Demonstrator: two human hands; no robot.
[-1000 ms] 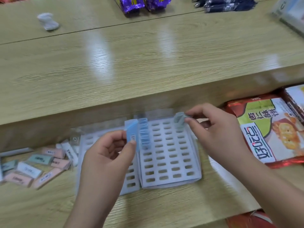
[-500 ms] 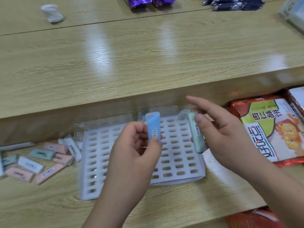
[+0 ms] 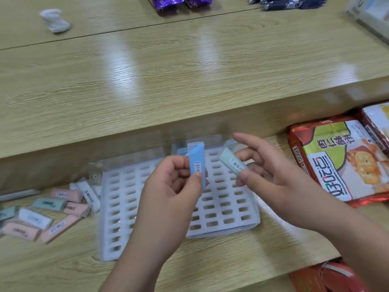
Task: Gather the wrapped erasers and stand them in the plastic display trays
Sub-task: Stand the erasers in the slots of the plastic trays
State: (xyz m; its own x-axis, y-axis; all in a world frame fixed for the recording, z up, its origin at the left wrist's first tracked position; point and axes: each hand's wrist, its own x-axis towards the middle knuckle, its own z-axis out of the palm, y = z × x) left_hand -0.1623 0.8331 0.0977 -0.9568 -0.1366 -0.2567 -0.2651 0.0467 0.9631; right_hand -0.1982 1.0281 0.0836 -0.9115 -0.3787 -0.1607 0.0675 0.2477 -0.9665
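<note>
Left hand [image 3: 172, 186] pinches a glossy blue wrapped eraser [image 3: 196, 165] upright, right hand [image 3: 265, 175] grips a mint-green one [image 3: 231, 163] tilted, both over the white slotted plastic trays [image 3: 223, 207], loose pastel erasers [image 3: 48, 216] scattered left.

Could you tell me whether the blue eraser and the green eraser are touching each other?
Apart. In the head view, the blue eraser in the left hand and the green eraser in the right hand have white tray showing between them.
</note>
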